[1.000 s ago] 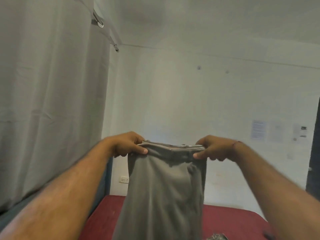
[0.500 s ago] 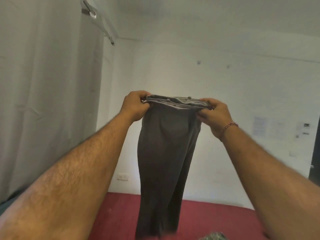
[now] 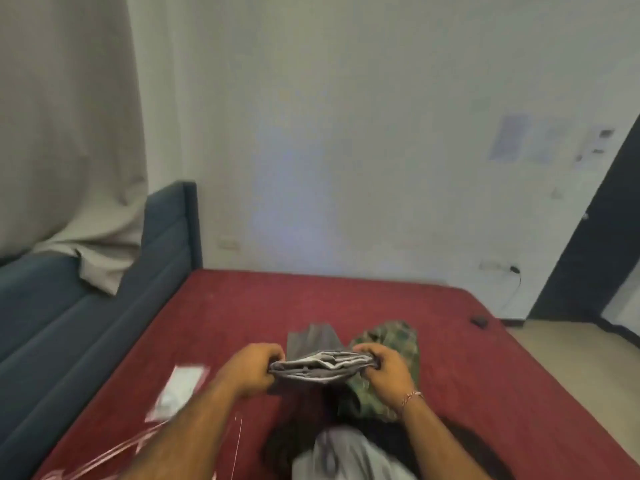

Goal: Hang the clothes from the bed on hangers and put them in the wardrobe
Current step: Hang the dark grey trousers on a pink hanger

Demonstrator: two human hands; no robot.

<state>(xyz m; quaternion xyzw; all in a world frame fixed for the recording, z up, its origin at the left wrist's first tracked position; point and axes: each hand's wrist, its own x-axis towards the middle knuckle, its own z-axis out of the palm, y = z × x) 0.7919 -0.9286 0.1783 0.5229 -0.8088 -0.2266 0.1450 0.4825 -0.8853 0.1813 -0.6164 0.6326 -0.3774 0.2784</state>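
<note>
1. Over the red bed (image 3: pixel 450 358), both hands hold a pair of grey trousers (image 3: pixel 320 367) by the waistband; the left hand (image 3: pixel 251 370) grips its left end with curled fingers; the right hand (image 3: pixel 382 370) grips its right end the same way, a thin bracelet (image 3: pixel 412 397) at the wrist.
2. Grey trouser cloth shows on the bed beyond the waistband; how the rest of the trousers lies is hidden by the hands.
3. Just right of the trousers a camouflage garment (image 3: pixel 388 341) lies on the bed; nearer the person, dark cloth and a pale grey garment (image 3: pixel 346 455) lie blurred.
4. Left of the arms lies a clear plastic bag (image 3: pixel 176 389); a small dark object (image 3: pixel 479 321) rests near the bed's far right edge.
5. A blue headboard (image 3: pixel 104 306) runs along the left under a pale curtain (image 3: pixel 69 133).
</note>
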